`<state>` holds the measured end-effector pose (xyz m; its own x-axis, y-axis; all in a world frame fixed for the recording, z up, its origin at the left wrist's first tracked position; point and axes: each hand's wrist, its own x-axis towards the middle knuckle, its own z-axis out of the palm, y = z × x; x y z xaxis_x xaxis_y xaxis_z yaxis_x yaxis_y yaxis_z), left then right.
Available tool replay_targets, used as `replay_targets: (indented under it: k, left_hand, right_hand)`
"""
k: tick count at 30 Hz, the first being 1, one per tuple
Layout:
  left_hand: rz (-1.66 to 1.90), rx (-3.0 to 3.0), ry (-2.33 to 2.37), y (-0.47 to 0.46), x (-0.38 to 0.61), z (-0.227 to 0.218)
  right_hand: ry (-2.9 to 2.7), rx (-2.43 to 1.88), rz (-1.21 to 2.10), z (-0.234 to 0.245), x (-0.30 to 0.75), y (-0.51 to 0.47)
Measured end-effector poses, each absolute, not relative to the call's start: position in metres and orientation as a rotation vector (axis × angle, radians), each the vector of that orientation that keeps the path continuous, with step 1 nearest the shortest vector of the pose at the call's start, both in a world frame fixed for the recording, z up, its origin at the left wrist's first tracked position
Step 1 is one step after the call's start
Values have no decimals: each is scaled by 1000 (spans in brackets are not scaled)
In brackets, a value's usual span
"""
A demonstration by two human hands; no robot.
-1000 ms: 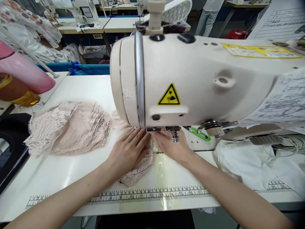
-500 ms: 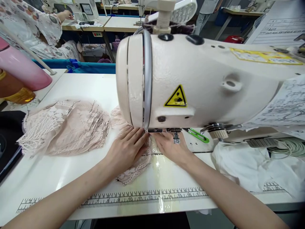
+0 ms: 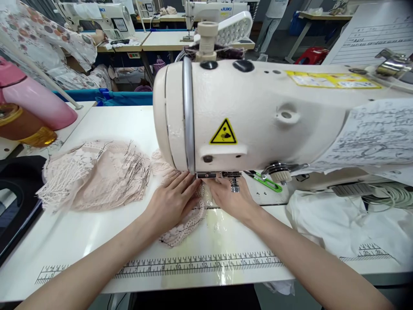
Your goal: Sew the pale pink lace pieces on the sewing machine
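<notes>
A cream sewing machine [image 3: 258, 116] fills the middle of the view. Under its head lies a small piece of beige lace [image 3: 183, 226] on the white table [image 3: 97, 241]. My left hand [image 3: 172, 202] rests flat on the lace with the fingers stretched toward the needle area. My right hand [image 3: 230, 199] lies flat beside it on the right, its fingertips hidden under the machine head. The needle itself is hidden by the machine head.
A pile of beige lace pieces [image 3: 93, 174] lies at the left. Green thread snips [image 3: 266, 181] sit behind my right hand, white fabric [image 3: 342, 226] at the right. A printed ruler [image 3: 193, 267] runs along the table's front. A pink object [image 3: 35, 103] stands far left. Another person in a patterned sleeve [image 3: 51, 38] works behind.
Both hands stay in place on the lace under the machine head. Only the camera view has shifted slightly.
</notes>
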<state>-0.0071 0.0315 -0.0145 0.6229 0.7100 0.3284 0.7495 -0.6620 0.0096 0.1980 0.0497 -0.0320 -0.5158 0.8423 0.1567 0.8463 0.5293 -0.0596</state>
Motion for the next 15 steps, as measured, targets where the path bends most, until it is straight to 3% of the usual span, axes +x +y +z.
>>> replay_targets:
  k: [5, 10, 15]
  left_hand:
    - [-503, -2687, -1180, 31, -6, -8]
    - [-615, -2727, -906, 13, -14, 27]
    - [-309, -2766, -347, -23, -36, 42]
  right_hand:
    - [-2520, -1330, -88, -11, 199, 46]
    - [-2540, -765, -98, -13, 205, 48]
    - [-2550, -476, 24, -20, 205, 51]
